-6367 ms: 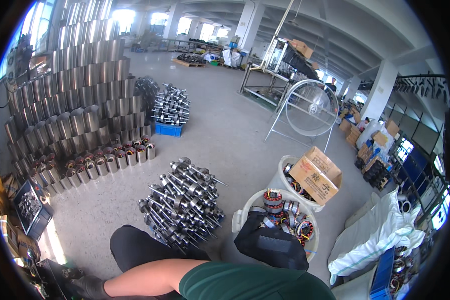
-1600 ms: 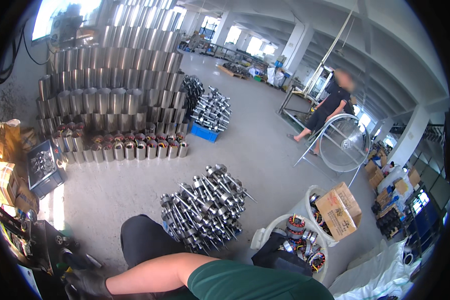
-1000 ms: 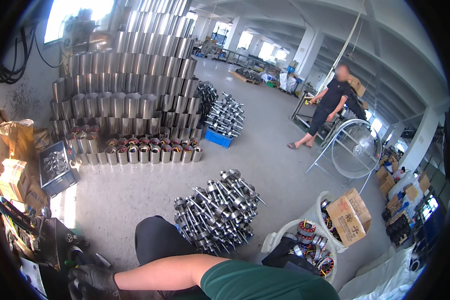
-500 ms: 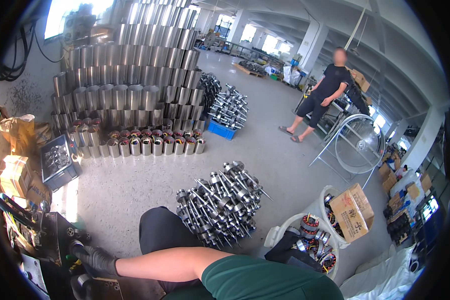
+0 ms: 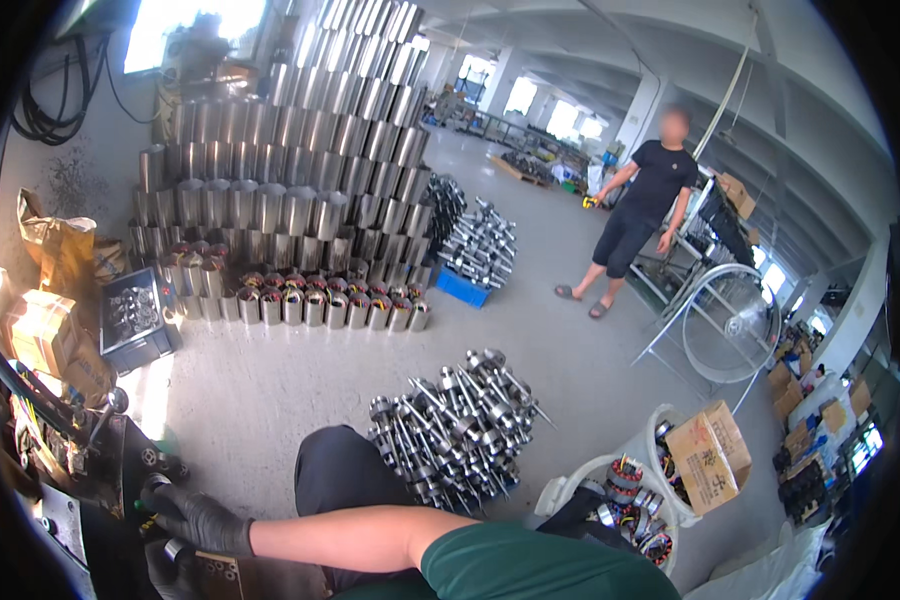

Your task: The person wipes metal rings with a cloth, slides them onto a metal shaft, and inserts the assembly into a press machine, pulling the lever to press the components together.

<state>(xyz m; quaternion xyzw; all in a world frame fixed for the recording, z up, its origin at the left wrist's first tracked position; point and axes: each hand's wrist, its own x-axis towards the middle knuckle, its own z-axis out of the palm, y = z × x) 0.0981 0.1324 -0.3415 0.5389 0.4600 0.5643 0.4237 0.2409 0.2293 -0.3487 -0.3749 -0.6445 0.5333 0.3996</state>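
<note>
My right hand [image 5: 202, 521], in a dark grey glove, reaches left from a green sleeve to a dark machine [image 5: 110, 460]. Its fingers are bent together at the machine's edge, and what they grip is hidden. Just below it, near the lower rim, my left hand [image 5: 175, 578] shows only in part, also in a dark glove and closed. A small bright metal cylinder end [image 5: 175, 548] shows between the two hands; the rest of that part is covered. A metal plate with holes [image 5: 220, 570] lies beside the left hand.
Beyond my knee stands a pile of metal rotor shafts [image 5: 460, 425]. White buckets [image 5: 560, 490] of wound motor parts and a cardboard box [image 5: 708, 455] are at right. Stacked metal tubes [image 5: 300, 210] and a grey crate [image 5: 138, 325] stand behind. A person [image 5: 655, 200] stands near a large fan [image 5: 732, 322].
The view has shifted, so the scene sits lower and further right. The standing person has raised one arm outward, holding something small and yellow. My hands stay close together at the machine.
</note>
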